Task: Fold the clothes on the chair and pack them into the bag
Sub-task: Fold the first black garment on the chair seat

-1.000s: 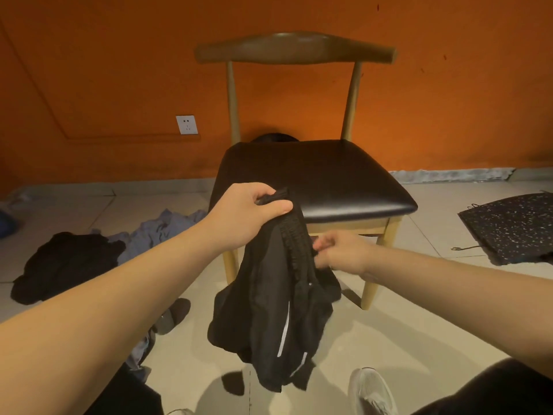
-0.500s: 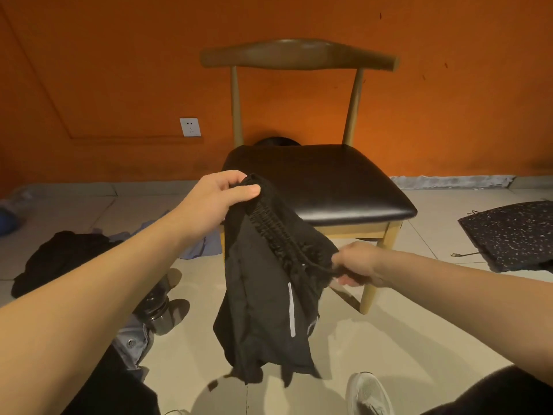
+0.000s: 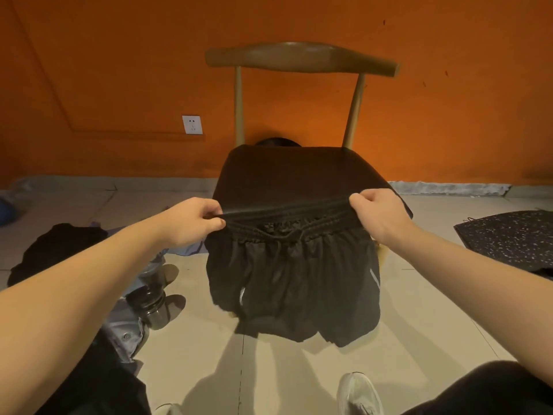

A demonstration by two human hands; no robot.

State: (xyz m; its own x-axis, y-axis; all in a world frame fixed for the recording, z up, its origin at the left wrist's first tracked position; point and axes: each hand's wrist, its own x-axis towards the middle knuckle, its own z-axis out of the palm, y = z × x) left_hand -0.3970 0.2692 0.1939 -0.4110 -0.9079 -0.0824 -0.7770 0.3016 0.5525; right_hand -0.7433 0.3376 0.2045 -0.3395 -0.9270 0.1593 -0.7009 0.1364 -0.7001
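Above chair seat [image 3: 299,175], pinching waistband [image 3: 287,217] of black shorts [image 3: 293,277] taut in left hand [image 3: 191,223] and right hand [image 3: 381,218] fingers [image 3: 362,202], risking slip if overstretched.

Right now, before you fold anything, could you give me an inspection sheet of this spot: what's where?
Surface: dark chair seat; pale tiled floor.
Job's things: black shorts, unfolded, held up by the waistband in front of the seat; speckled bag flat on the floor, right.
Clutter: dark clothes heap, blue shirt and metal flask on the floor, left.
Grips: left hand and right hand each pinch a waistband end.
Cables: nothing seen.
Surroundings: orange wall, socket, white shoe below.
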